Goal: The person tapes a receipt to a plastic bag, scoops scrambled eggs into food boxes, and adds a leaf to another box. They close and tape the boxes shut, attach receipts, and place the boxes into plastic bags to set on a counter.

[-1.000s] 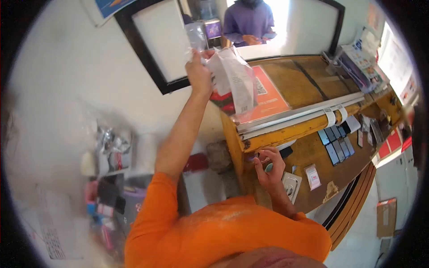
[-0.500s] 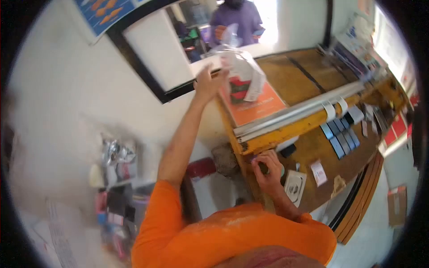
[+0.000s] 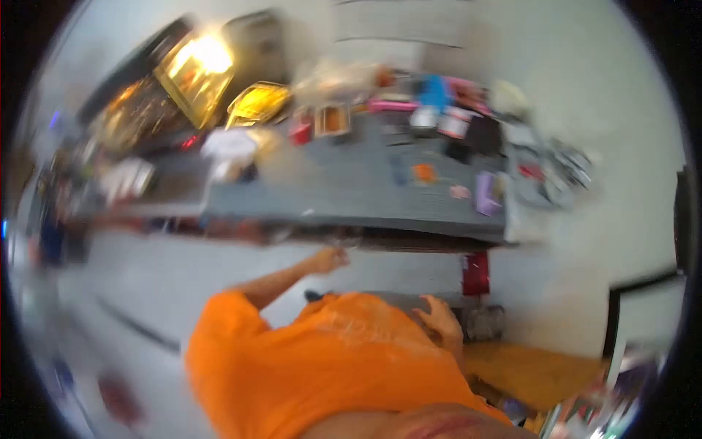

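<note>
My left hand (image 3: 327,260) is in front of the grey work table's front edge (image 3: 409,231), with its fingers curled. Blur hides what, if anything, lies in its grip. Lower and to the right, my right hand (image 3: 440,320) is held near my body, thumb and fingers apart, with nothing visible in it. Beside it is a grey-brown block-like thing (image 3: 484,322) under a dark red item (image 3: 475,274). On the table lie a purple item (image 3: 486,193) and a small orange piece (image 3: 424,173), both smeared.
A bright lamp (image 3: 210,53) glows at the back left beside a yellow item (image 3: 259,101). Boxes and packets crowd the table's back, with silvery bags (image 3: 567,168) at its right end. The wooden counter (image 3: 534,372) is at the lower right.
My view has swung from the wooden counter and the person at the window to the grey table. My left hand has left the clear plastic bag; my right hand has come off the counter.
</note>
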Demonstrator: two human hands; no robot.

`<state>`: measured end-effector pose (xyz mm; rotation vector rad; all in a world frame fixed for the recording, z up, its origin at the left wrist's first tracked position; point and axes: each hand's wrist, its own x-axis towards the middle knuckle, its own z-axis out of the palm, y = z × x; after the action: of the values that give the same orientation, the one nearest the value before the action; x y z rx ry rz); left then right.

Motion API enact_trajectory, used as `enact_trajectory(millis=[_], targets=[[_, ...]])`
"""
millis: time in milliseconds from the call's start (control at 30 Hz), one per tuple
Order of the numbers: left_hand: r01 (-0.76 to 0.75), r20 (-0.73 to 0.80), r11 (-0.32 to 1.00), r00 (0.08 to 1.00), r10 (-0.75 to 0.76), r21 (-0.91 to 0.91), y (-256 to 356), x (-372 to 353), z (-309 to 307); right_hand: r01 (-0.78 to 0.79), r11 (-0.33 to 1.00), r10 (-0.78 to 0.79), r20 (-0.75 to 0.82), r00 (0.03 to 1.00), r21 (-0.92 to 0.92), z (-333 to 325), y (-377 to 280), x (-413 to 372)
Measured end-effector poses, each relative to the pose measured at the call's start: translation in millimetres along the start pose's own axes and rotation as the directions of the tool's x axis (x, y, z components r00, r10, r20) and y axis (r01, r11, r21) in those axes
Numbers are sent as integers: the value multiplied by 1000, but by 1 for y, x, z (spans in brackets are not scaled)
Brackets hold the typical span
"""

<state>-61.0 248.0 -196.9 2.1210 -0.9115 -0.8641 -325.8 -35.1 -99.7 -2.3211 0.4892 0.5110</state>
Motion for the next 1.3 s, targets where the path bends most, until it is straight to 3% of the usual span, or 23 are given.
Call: enact_trajectory(millis=[67, 133, 167, 200, 267, 300, 367, 433, 500, 567, 633, 667, 733, 767, 800, 833, 867, 900, 933, 1000, 1067, 1167, 1300], targets=[[137, -258, 966, 947, -192, -218, -61, -67, -49, 26, 995, -24, 25, 999, -93, 23, -54, 58], [174, -496, 927, 804, -328, -331, -128, -129, -76, 159, 975, -147, 90, 985, -153, 65, -108, 105], [248, -496, 860, 732, -468, -445, -144, -158, -93, 232, 945, -208, 125, 970, -230, 81, -150, 131], [254, -505, 847, 709, -492, -468, -161, -181, -104, 303, 904, -268, 151, 951, -303, 93, -192, 157], [75, -520, 643, 520, -677, -762, -158, -194, -94, 416, 873, -373, 202, 906, -255, 98, -240, 194], [88, -476, 579, 479, -738, -810, -167, -202, -95, 493, 847, -449, 231, 863, -200, 112, -273, 210], [51, -407, 488, 480, -777, -871, -170, -213, -99, 527, 847, -497, 245, 832, -70, 141, -319, 244], [1, -364, 456, 600, -712, -890, -176, -222, -127, 436, 886, -462, 224, 858, 157, 167, -380, 281], [20, -389, 480, 559, -733, -877, -204, -225, -157, 648, 762, -623, -263, 737, 12, 206, -375, 354], [39, -414, 499, 504, -758, -865, -241, -236, -192, 382, 892, -244, -453, 857, 242, 221, -392, 418], [3, -555, 608, 407, -726, -794, -280, -252, -229, 294, 914, -79, -587, 806, 281, 246, -378, 514], [11, -556, 608, 391, -734, -794, -297, -260, -251, 297, 910, -84, -574, 815, 289, 251, -404, 521], [126, -617, 658, 253, -745, -742, -330, -277, -290, -52, 971, 222, -795, 564, 234, 237, -456, 520], [132, -621, 660, 244, -745, -739, -352, -286, -316, -46, 970, 223, -789, 572, 240, 232, -490, 515], [213, -698, 718, 172, -695, -663, -375, -298, -340, 293, 927, -27, -738, 675, 234, 229, -520, 504], [297, -767, 756, 108, -633, -583, -393, -309, -363, 592, 763, -295, -676, 675, 258, 234, -546, 496], [332, -776, 740, 37, -630, -585, -408, -321, -390, 590, 764, -299, -667, 682, 261, 248, -573, 493], [365, -782, 721, -33, -623, -589, -422, -332, -417, 543, 726, -388, -399, 831, 423, 262, -601, 492], [319, -780, 726, -74, -621, -609, -438, -346, -442, 442, 698, -474, -99, 875, 564, 275, -624, 494], [310, -807, 747, -155, -571, -588, -480, -377, -491, 436, 690, -629, 180, 756, 578, 331, -658, 512], [398, -859, 763, -194, -473, -510, -543, -415, -539, 451, 774, -624, 416, 661, 444, 372, -706, 516], [508, -876, 724, -153, -457, -466, -628, -475, -627, 428, 858, -511, 556, 655, 284, 417, -795, 523], [590, -885, 690, -94, -456, -418, -706, -503, -736, 335, 862, -483, 418, 770, 380, 502, -857, 547]])
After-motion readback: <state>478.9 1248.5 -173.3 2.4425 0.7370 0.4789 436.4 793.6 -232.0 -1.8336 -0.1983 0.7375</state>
